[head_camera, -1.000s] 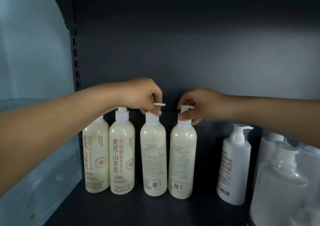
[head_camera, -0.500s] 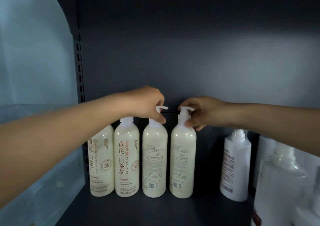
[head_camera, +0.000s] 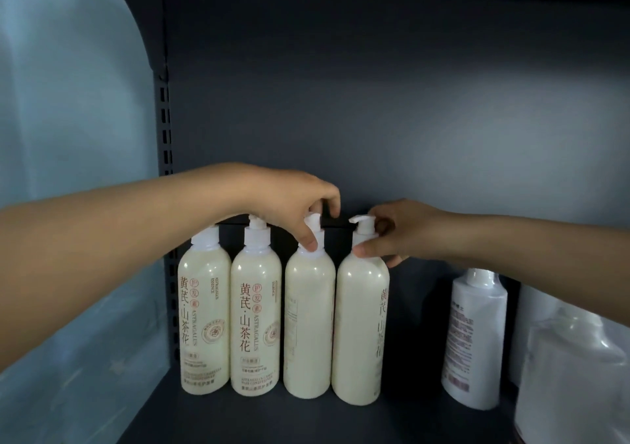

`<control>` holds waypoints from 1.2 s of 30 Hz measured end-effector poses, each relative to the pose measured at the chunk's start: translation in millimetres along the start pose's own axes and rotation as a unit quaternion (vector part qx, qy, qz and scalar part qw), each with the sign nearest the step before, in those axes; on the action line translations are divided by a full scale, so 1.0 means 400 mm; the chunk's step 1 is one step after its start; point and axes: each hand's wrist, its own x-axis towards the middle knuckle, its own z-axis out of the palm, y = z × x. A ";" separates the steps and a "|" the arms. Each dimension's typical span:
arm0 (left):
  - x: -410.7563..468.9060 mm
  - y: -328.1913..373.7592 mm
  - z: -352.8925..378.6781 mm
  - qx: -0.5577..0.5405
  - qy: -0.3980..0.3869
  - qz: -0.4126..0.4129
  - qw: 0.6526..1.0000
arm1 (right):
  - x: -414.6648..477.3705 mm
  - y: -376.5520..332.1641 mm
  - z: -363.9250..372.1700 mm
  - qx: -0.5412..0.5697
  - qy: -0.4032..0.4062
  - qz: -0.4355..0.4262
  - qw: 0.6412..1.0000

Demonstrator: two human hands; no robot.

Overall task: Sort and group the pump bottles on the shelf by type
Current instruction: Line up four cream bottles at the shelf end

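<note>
Four cream bottles stood upright in a row near the shelf's (head_camera: 409, 419) left edge, sides touching or nearly so. I had the third bottle (head_camera: 308, 324) and the fourth bottle (head_camera: 361, 334) by their pump necks. The first bottle (head_camera: 204, 317) and second bottle (head_camera: 255, 324) showed their labels to the front edge. The third showed no front label, and the fourth's faced right.

I took the grouping of this type as done and the step as squaring the labels. Next, each bottle would need a twist at the neck until its label faced front, with the base kept flat.

My left hand (head_camera: 293, 201) stretched across above the first two bottles, fingers pinching the third's pump. My right hand (head_camera: 399, 232) extended from the right, thumb and fingers gripping the fourth's collar. White bottles (head_camera: 474, 341) stood apart towards the right edge.
</note>
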 end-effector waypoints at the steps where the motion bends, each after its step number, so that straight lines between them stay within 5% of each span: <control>1: -0.001 0.004 -0.004 0.021 -0.008 -0.017 1.000 | -0.001 0.001 -0.005 0.030 -0.013 -0.007 0.999; 6: 0.006 0.009 0.013 0.070 0.024 -0.015 0.997 | -0.002 0.006 -0.019 0.088 -0.038 -0.022 0.995; 17: -0.004 -0.012 0.024 -0.003 0.025 0.022 0.999 | 0.008 0.005 0.009 -0.021 0.051 -0.007 0.998; 28: 0.005 0.005 0.018 0.021 0.015 -0.024 0.999 | 0.014 0.016 -0.029 0.036 -0.076 -0.017 0.996; 36: -0.006 -0.001 0.029 0.050 0.046 -0.023 0.997 | 0.015 0.020 -0.015 0.040 -0.048 -0.016 0.998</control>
